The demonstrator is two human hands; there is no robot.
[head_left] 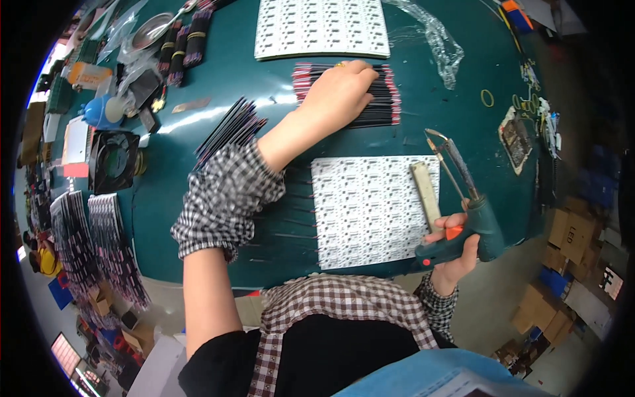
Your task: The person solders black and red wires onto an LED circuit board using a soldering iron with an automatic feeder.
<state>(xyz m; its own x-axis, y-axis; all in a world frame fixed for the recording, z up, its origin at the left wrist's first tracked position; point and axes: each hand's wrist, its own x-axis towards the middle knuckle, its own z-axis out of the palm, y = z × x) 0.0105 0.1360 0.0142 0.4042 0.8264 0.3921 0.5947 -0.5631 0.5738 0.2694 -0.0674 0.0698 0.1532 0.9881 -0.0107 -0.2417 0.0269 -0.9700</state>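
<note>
My left hand (340, 92) reaches over a row of black wires (376, 116) with red and pale ends, its thumb apart from the fingers. Some wires are hidden beneath it. In my right hand (456, 264) is a dark green soldering gun (488, 228) with an orange trigger; its long tip points away from me. Below the tip lies a white circuit board panel (367, 212) printed with rows of small dark marks. A pale flat bar (424, 188) rests on the panel's right side. Several thin wires (291, 235) stick out along its left edge.
A stack of white panels (322, 26) lies at the far side. Loose wires (231, 129) are left of my forearm. A black fan (114, 161) and finished strips (116, 245) sit at the left. Clear plastic film (440, 49) and a dirty pad (514, 140) are at the right.
</note>
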